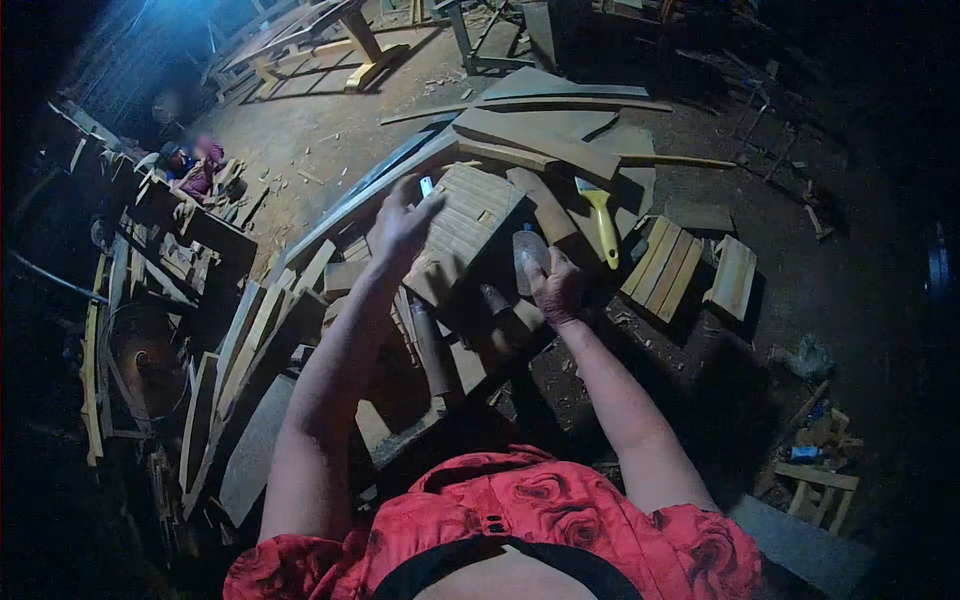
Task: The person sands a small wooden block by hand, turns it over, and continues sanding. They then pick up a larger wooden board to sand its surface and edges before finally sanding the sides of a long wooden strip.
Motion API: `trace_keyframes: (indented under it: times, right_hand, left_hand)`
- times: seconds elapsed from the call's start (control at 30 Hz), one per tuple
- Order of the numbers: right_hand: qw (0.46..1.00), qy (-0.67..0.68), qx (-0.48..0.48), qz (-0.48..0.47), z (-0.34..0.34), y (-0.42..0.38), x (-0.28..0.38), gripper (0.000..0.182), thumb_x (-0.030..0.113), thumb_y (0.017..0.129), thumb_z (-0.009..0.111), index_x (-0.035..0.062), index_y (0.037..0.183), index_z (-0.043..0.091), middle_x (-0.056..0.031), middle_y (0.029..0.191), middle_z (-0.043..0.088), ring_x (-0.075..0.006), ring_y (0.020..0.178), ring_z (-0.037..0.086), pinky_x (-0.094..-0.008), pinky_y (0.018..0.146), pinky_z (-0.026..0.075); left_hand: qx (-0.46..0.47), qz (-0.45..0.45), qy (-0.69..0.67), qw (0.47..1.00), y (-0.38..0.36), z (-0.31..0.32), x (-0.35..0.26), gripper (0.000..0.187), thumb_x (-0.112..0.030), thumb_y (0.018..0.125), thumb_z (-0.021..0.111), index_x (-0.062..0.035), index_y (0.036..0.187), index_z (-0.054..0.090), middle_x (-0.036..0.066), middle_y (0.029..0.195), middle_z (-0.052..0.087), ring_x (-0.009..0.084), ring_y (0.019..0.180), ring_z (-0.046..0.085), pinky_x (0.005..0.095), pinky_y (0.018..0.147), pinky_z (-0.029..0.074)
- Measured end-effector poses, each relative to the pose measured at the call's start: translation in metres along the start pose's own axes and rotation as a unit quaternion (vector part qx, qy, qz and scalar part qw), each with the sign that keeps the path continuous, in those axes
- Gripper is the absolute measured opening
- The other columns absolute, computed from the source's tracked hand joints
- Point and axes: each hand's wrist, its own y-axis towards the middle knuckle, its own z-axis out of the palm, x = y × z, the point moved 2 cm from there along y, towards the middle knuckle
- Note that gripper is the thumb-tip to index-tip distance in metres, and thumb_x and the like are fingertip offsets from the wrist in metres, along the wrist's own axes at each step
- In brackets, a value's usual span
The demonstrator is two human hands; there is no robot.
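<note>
My left hand (400, 228) grips the left edge of a pale wooden block (465, 215) with a ribbed, slatted top, its thumb lying over the upper face. The block is held tilted above a cluttered bench, and a small notch shows near its right side. In my right hand (556, 288) is a flat grey piece (526, 258) with a rounded outline, pinched between thumb and fingers just right of the block. Beyond that hand lies a paintbrush (602, 225) with a yellow handle. A dark cylindrical piece (433, 350) rests below the block.
Slatted wooden blocks (663, 268) sit to the right, a smaller one (732, 277) beside them. Long boards (540, 140) lie across the far side. Timber offcuts (245, 360) lean at left. Farther off, a person (195, 170) is low near scrap wood. A wooden frame (310, 40) stands behind.
</note>
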Motion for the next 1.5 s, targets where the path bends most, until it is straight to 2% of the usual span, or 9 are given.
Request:
trace_keyframes:
  times: [0.1, 0.5, 0.73, 0.8, 0.83, 0.93, 1.03, 1.27, 1.5]
  right_hand:
    - [0.996, 0.007, 0.080, 0.043, -0.003, 0.000, 0.000, 0.044, 0.041, 0.085, 0.051, 0.0012, 0.101, 0.057, -0.0224, 0.095, 0.061, -0.0379, 0.088, 0.060, -0.0440, 0.076, 0.047]
    - [0.994, 0.090, -0.025, -0.061, 0.007, -0.003, -0.016, 0.039, 0.035, 0.087, 0.052, 0.0020, 0.106, 0.057, -0.0202, 0.096, 0.062, -0.0373, 0.086, 0.060, -0.0425, 0.074, 0.048]
    - [0.985, 0.151, -0.047, -0.068, 0.022, -0.001, -0.019, 0.036, 0.032, 0.089, 0.052, 0.0025, 0.109, 0.057, -0.0190, 0.096, 0.062, -0.0369, 0.084, 0.061, -0.0417, 0.074, 0.048]
    - [0.986, 0.139, -0.055, -0.072, 0.023, -0.001, -0.016, 0.036, 0.031, 0.089, 0.053, 0.0026, 0.110, 0.057, -0.0186, 0.096, 0.062, -0.0368, 0.084, 0.061, -0.0414, 0.074, 0.048]
    - [0.992, 0.074, -0.052, -0.092, 0.019, -0.001, -0.013, 0.034, 0.029, 0.088, 0.053, 0.0029, 0.111, 0.057, -0.0183, 0.096, 0.062, -0.0367, 0.083, 0.061, -0.0418, 0.073, 0.048]
    - [0.979, -0.117, -0.050, -0.156, 0.007, 0.001, -0.003, 0.032, 0.022, 0.087, 0.055, 0.0038, 0.113, 0.056, -0.0176, 0.096, 0.061, -0.0363, 0.082, 0.060, -0.0430, 0.073, 0.048]
    - [0.994, -0.047, 0.079, -0.055, 0.008, 0.002, -0.006, 0.031, 0.023, 0.085, 0.057, 0.0043, 0.110, 0.057, -0.0188, 0.092, 0.061, -0.0366, 0.082, 0.060, -0.0445, 0.072, 0.047]
    - [0.999, -0.036, 0.009, -0.003, 0.006, 0.005, -0.001, 0.044, 0.036, 0.079, 0.061, -0.0027, 0.101, 0.059, -0.0261, 0.095, 0.061, -0.0393, 0.089, 0.060, -0.0429, 0.076, 0.048]
    - [0.999, 0.029, 0.017, -0.012, 0.000, 0.002, 0.012, 0.046, 0.036, 0.082, 0.061, -0.0030, 0.106, 0.058, -0.0238, 0.099, 0.062, -0.0375, 0.094, 0.060, -0.0407, 0.079, 0.048]
  left_hand:
    - [0.051, 0.143, 0.334, 0.930, 0.003, 0.040, -0.067, 0.053, -0.030, 0.075, 0.071, -0.0083, 0.120, 0.053, 0.013, 0.114, 0.057, 0.0306, 0.108, 0.051, 0.0395, 0.094, 0.040]
    - [0.080, 0.132, 0.390, 0.908, 0.063, 0.176, -0.043, 0.048, -0.037, 0.076, 0.060, -0.0089, 0.114, 0.054, 0.016, 0.114, 0.053, 0.0349, 0.115, 0.041, 0.0526, 0.090, 0.037]
    - [0.140, 0.241, 0.500, 0.820, 0.071, 0.141, -0.073, 0.034, -0.031, 0.083, 0.054, -0.0078, 0.107, 0.055, 0.014, 0.100, 0.058, 0.0312, 0.091, 0.057, 0.0419, 0.072, 0.049]
    - [0.014, 0.186, 0.453, 0.872, 0.105, 0.120, -0.048, 0.014, -0.022, 0.085, 0.051, -0.0106, 0.088, 0.058, 0.008, 0.074, 0.056, 0.0295, 0.067, 0.061, 0.0397, 0.054, 0.048]
    - [-0.073, 0.334, 0.306, 0.888, 0.106, 0.090, -0.050, 0.015, -0.022, 0.089, 0.049, -0.0099, 0.083, 0.057, 0.008, 0.074, 0.059, 0.0304, 0.063, 0.059, 0.0379, 0.052, 0.045]
    - [-0.094, 0.030, -0.075, 0.992, 0.120, 0.009, -0.028, 0.024, -0.028, 0.089, 0.054, -0.0045, 0.090, 0.058, 0.006, 0.081, 0.062, 0.0194, 0.065, 0.061, 0.0283, 0.055, 0.048]
    - [-0.098, -0.034, -0.269, 0.957, 0.060, -0.058, -0.063, 0.023, -0.023, 0.083, 0.058, -0.0007, 0.088, 0.057, 0.011, 0.083, 0.061, 0.0227, 0.068, 0.064, 0.0326, 0.056, 0.054]
    - [-0.064, -0.117, -0.423, 0.896, -0.090, -0.146, -0.032, 0.019, -0.013, 0.078, 0.057, 0.0034, 0.089, 0.054, 0.021, 0.093, 0.059, 0.0367, 0.089, 0.061, 0.0462, 0.084, 0.052]
    - [-0.100, -0.147, -0.530, 0.829, -0.217, -0.192, -0.042, 0.044, -0.019, 0.086, 0.047, 0.0004, 0.126, 0.044, 0.019, 0.109, 0.057, 0.0321, 0.093, 0.061, 0.0438, 0.081, 0.052]
